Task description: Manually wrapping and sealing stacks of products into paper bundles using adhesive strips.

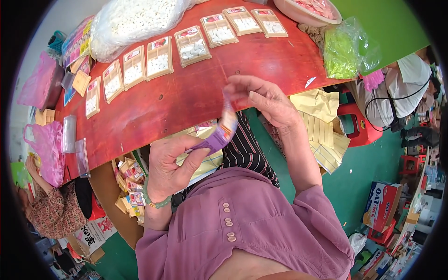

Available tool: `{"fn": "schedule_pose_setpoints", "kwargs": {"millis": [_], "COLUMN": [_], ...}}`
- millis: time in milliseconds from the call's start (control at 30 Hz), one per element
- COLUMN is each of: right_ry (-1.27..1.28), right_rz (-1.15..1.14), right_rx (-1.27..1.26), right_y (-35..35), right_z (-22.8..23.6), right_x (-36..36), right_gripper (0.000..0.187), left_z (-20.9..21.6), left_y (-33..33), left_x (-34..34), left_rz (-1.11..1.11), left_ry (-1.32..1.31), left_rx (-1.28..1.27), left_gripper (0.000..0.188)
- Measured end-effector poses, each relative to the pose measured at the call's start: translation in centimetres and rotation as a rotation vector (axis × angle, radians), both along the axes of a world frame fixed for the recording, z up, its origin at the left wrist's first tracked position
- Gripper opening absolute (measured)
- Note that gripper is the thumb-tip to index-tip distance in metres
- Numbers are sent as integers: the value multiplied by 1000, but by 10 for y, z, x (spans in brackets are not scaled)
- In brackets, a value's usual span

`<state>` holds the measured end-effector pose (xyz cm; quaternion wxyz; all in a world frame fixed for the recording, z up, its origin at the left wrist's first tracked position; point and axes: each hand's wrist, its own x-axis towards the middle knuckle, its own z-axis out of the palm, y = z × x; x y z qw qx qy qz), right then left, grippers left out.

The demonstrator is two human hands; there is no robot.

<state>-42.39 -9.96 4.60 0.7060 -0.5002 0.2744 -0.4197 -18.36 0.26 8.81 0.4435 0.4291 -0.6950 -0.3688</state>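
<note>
A curved purple strip of printed card or film (218, 139) is pinched by its lower end between the thumb and fingers of my left hand (170, 163). Its upper end is blurred and rises to the fingertips of my right hand (270, 102). That hand's fingers are stretched out with the thumb apart, and the fingertips are smeared by motion. Beyond my hands, a curved row of shallow beige trays (159, 64) lies on the red table (196, 100). Each tray has small white pieces in its compartments and a picture label at its far end.
A big clear bag of white pieces (140, 23) lies at the back left, and a basin of pink pieces (308, 10) at the back right. Below the table's edge, a cardboard box (109, 191) holds small packs. Another person's patterned sleeve (58, 205) shows at far left.
</note>
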Motion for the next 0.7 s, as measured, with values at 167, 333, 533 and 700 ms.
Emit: {"fn": "schedule_pose_setpoints", "kwargs": {"millis": [167, 333, 533, 700], "right_ry": [28, 66, -104, -1], "right_rz": [141, 50, 128, -54], "right_rx": [81, 134, 189, 129], "right_y": [-10, -22, -32, -39], "right_z": [0, -14, -26, -18], "right_x": [-5, -3, -18, -29], "right_gripper": [43, 47, 25, 11], "left_z": [-2, 3, 0, -6], "left_y": [-15, -29, -44, -51], "left_x": [2, 0, -5, -11], "left_rz": [-53, -111, -149, -13], "left_ry": [52, 164, 230, 151], "left_rx": [53, 125, 70, 181], "left_gripper": [11, 13, 13, 11]}}
